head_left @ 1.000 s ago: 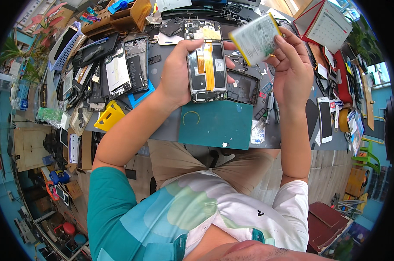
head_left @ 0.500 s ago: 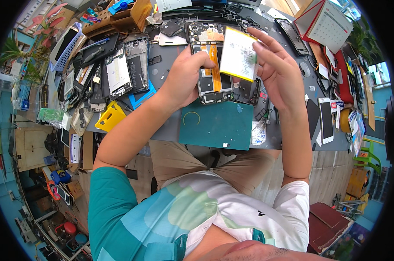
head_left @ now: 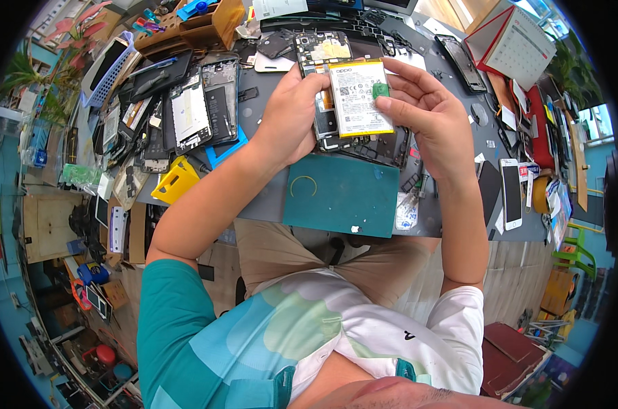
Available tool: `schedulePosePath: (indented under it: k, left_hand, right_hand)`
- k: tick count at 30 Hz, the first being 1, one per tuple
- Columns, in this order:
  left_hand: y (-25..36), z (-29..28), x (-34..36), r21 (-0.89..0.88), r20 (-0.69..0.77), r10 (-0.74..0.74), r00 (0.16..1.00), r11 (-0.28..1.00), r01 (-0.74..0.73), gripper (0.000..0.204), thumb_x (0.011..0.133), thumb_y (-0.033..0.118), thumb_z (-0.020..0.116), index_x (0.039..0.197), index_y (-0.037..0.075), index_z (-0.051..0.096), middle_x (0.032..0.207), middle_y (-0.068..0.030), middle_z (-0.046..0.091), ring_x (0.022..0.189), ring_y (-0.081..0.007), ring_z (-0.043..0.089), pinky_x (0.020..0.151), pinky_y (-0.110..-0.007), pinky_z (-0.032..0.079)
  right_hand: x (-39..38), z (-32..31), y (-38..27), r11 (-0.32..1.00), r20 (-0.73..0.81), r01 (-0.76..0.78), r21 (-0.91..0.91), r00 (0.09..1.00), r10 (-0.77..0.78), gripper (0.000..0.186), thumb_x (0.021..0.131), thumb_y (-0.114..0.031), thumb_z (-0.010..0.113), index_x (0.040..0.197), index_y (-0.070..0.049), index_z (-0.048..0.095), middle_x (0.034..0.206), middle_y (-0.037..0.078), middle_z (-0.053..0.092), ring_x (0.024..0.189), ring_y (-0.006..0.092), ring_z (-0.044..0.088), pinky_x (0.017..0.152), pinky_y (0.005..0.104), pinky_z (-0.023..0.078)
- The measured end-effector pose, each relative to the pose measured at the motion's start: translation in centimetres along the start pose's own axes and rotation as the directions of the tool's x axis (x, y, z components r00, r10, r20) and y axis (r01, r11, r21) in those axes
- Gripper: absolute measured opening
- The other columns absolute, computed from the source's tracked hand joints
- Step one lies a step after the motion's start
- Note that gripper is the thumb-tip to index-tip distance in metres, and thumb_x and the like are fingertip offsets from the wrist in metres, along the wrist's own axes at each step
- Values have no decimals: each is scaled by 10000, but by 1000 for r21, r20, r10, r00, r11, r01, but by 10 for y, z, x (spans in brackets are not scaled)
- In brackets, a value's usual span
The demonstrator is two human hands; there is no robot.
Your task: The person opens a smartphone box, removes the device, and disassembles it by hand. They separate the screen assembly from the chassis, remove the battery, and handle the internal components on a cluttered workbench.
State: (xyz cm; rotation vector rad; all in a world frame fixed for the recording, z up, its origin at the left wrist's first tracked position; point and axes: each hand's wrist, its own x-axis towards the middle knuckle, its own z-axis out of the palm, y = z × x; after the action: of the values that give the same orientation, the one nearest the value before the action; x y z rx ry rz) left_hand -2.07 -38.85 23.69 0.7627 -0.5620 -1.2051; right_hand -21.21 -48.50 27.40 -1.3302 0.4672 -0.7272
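Observation:
My right hand grips a white phone battery with yellow edges by its right side, thumb on its printed face near a green tab. Fingers closed round its left edge, my left hand holds an opened phone whose circuit board shows at the top. The battery overlaps the phone's middle and hides most of it. Below both hands lies a dark teal mat with a thin yellow ring-shaped strip on it. A dark phone frame lies partly behind the battery.
Dismantled phones and a yellow plastic piece crowd the left of the desk. A white phone lies at the right, with a red desk calendar at the back right. A wooden organizer stands at the back left.
The battery has moved left over the phone and turned, so its printed face and green tab now show. My right thumb has come onto its face. My left hand keeps hold of the phone.

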Motion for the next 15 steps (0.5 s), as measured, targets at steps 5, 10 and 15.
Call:
schedulePosePath:
  k: [5,10,15]
  left_hand:
    - [-2,-7,5,-49,7,-6,1000,999,6,275,1112,90,448,1357,-35,457,1328,-206,661,1182,-303,733,969,-466,663]
    - [3,0,1,-54,13,-5,1000,998,6,278,1147,135,430,1359,-35,483,1363,-215,666,1185,-318,744,954,-492,677]
    - [5,0,0,-60,26,-10,1000,998,12,289,1156,151,424,1361,-35,507,1363,-215,679,1190,-326,747,958,-502,678]
  right_hand:
    - [0,0,5,998,-36,31,-64,999,-33,575,905,34,805,1439,115,608,1304,187,711,1169,199,727,1011,322,594]
    - [-1,2,4,996,-38,29,-89,999,-32,576,903,43,801,1440,117,608,1299,189,717,1158,198,732,1011,320,592]
    - [-1,1,2,997,-24,22,-78,999,-24,568,905,47,797,1437,116,610,1294,188,724,1151,196,735,1016,321,592]
